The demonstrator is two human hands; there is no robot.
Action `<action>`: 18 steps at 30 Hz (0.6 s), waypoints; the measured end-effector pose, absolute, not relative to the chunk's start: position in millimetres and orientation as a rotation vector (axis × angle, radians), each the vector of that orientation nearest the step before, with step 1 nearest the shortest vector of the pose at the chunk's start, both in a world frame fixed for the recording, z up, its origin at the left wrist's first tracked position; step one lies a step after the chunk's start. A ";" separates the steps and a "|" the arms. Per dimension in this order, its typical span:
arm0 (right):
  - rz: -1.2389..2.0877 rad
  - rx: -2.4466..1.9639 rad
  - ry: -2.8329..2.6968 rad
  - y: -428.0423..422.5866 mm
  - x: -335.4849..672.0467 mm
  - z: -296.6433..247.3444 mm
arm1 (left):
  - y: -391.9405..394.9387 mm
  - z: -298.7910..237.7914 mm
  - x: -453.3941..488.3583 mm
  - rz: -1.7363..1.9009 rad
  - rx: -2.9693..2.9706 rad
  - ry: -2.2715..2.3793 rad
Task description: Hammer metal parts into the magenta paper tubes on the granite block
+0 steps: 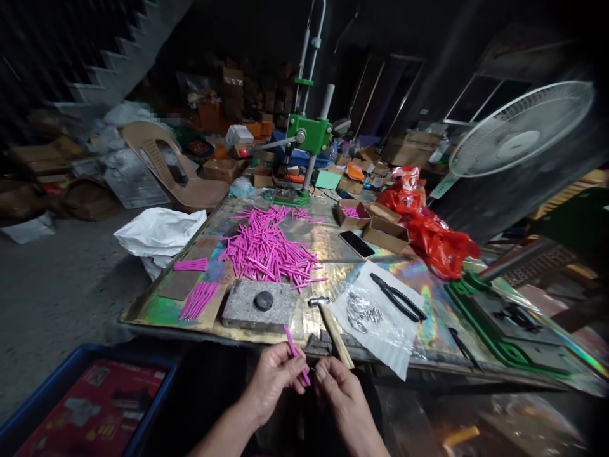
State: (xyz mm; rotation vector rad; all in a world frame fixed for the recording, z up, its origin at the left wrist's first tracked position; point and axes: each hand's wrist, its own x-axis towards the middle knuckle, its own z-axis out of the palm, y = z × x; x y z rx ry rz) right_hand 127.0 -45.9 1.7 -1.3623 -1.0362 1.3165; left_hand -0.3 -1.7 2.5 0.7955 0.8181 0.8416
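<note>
My left hand (pixel 280 373) pinches a slim magenta stick (pixel 290 339) just off the table's front edge; whether it is a tube or a rod I cannot tell. Close beside its lower end, my right hand (pixel 339 382) has thumb and fingers pressed together, and anything between them is too small to name. Beyond the hands lies a grey stone block (pixel 238 306) with a round black piece (pixel 263 301) on top. A hammer (pixel 337 333) rests to its right, handle toward me. A big heap of magenta sticks (pixel 266 247) covers the middle of the table.
Pliers (pixel 397 297) and small shiny metal pieces (pixel 361 312) lie on a white sheet (pixel 402 355). Two small bundles of sticks (pixel 198 299) sit at left. Farther back are a phone (pixel 356 244), cardboard boxes (pixel 385 233), a red bag (pixel 432 244) and a green lever press (pixel 304 133).
</note>
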 end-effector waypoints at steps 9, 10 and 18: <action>1.422 -1.332 -0.793 -47.1 109.2 5.5 | -1.1 8.5 -5.8 0.941 0.542 0.792; 1.422 -1.326 -0.790 -47.2 109.1 4.8 | -1.5 8.2 -5.4 0.944 0.541 0.789; 1.422 -1.259 -0.751 -49.5 106.9 -4.8 | -3.2 6.6 0.3 0.976 0.603 0.838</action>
